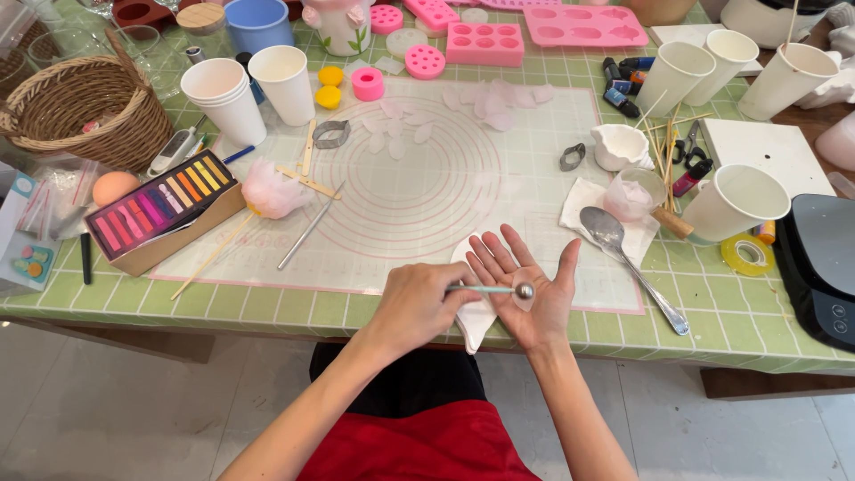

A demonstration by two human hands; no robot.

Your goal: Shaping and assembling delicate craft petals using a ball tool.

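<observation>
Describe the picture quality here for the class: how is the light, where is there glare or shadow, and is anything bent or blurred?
Head view: soft, even light; only faint shadows beside the paper cups; mild glare on the spoon and the ball tool in the left hand pressed to the right hand; table edge bows slightly from the wide lens; hands sharp, no evident motion blur.

The tablecloth [730, 312] is green with white squares. The mat [427, 191] is white with pink rings. The moulds [485, 43] are pink. The chalks [160, 203] are rainbow coloured.
</observation>
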